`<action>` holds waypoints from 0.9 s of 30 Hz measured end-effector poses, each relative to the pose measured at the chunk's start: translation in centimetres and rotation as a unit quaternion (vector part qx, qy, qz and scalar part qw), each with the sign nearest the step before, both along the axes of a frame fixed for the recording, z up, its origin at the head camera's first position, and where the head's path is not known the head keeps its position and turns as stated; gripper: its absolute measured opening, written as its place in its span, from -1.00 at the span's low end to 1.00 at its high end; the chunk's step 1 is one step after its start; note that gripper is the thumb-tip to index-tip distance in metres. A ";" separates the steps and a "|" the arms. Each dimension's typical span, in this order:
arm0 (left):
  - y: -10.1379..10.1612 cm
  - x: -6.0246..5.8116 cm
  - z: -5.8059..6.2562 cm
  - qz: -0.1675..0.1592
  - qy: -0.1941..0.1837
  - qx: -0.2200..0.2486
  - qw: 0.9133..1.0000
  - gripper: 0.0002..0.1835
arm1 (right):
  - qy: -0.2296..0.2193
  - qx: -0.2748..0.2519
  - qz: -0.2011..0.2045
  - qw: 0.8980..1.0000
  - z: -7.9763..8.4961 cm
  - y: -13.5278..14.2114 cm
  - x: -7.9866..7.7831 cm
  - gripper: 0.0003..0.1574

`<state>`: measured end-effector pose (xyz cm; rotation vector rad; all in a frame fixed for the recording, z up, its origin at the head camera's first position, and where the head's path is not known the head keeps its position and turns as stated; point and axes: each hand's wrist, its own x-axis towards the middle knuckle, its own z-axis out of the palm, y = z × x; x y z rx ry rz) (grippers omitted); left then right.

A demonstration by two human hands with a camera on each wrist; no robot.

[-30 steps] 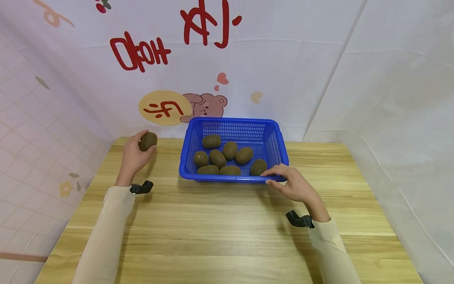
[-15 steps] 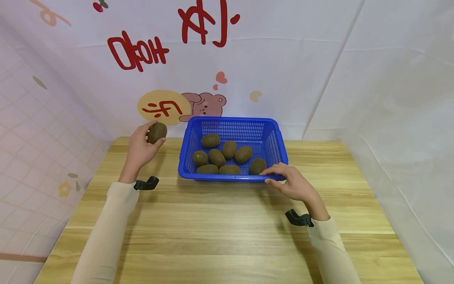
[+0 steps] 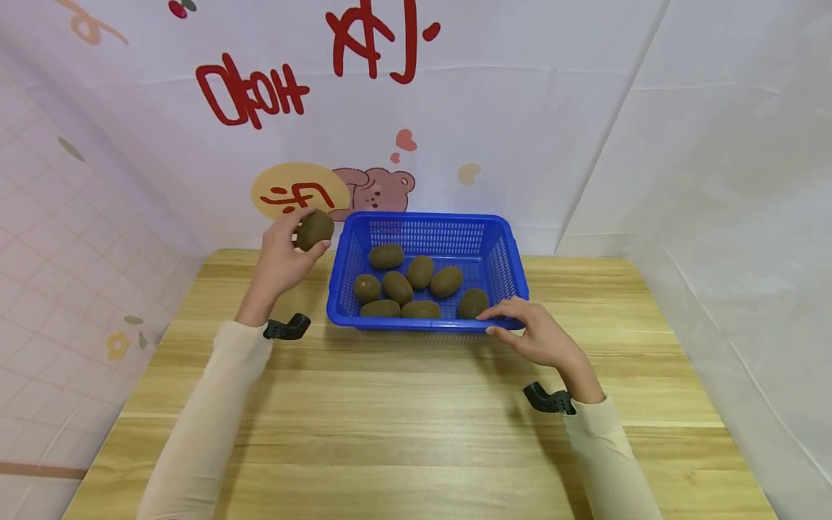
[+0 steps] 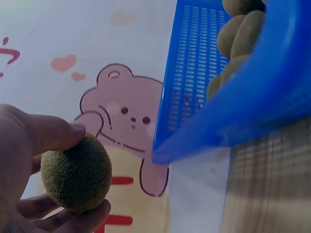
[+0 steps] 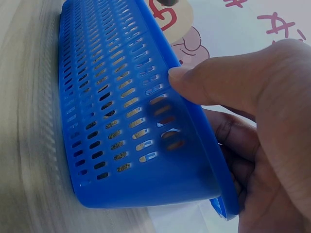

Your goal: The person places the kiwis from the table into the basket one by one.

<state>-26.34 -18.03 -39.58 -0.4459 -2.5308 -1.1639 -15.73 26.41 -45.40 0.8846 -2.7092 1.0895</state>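
My left hand (image 3: 286,253) grips a brown fuzzy kiwi (image 3: 315,231) between thumb and fingers, raised just left of the basket's back left corner. In the left wrist view the kiwi (image 4: 77,172) sits between thumb and fingertips, apart from the basket (image 4: 170,116). The blue plastic basket (image 3: 416,326) has slotted walls and holds several kiwis (image 3: 420,273), mostly toward its left and front. At the front right corner my right hand (image 3: 536,336) pinches the rim, thumb outside and fingers inside, as the right wrist view shows on the basket wall (image 5: 126,97).
The basket stands on a wood-grain table (image 3: 390,419), near its back edge. Behind it hangs a white cloth (image 3: 520,144) printed with red lettering and a pink bear (image 3: 380,191). More pale cloth closes off the left and right sides.
My left hand has carried the kiwi up and rightward from the table's back left toward the basket. The right hand keeps its hold on the rim, and the basket stays put.
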 end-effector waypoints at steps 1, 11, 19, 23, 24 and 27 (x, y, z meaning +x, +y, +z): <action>0.3 0.0 0.1 -0.003 0.000 -0.001 1.000 -0.33 | 0.000 0.000 0.001 1.000 0.0 0.0 0.0 -0.74; 2.5 -0.5 0.6 -0.044 0.010 -0.013 0.999 -0.33 | 0.005 -0.003 0.008 1.000 -0.1 0.0 -0.1 -0.74; 3.6 -0.9 0.3 -0.061 -0.012 -0.032 0.998 -0.33 | 0.002 0.002 0.006 1.000 0.0 0.0 -0.1 -0.74; 4.1 -1.0 0.2 -0.067 -0.026 -0.037 0.997 -0.32 | 0.000 0.002 0.001 1.000 0.1 0.1 -0.1 -0.74; 4.2 -1.0 0.1 -0.069 -0.030 -0.037 0.997 -0.32 | -0.001 0.002 0.000 1.000 0.1 0.1 -0.1 -0.74; 4.5 -1.2 0.0 -0.076 -0.036 -0.037 0.996 -0.31 | -0.002 0.003 0.000 1.000 0.0 0.1 -0.1 -0.74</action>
